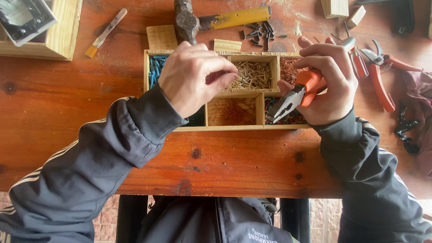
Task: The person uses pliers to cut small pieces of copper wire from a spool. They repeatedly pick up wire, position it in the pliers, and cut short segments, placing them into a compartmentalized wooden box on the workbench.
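Right hand (330, 85) grips orange-handled steel pliers (294, 96), jaws pointing down-left. Left hand (193, 76) pinches fingertips (230, 74) closed above a divided wooden nail tray (238, 128); what they hold cannot be told. Steady, small movements would suit this fine work.

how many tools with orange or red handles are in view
3: orange-handled pliers in the right hand; a red-handled screwdriver just beyond that hand; red pruning shears right of it. More may be hidden.

We see a hammer (198, 21) with a yellow handle, a small paintbrush (105, 34), loose dark nails (260, 32) and red pruning shears (381, 72) on the wooden table (54, 112).
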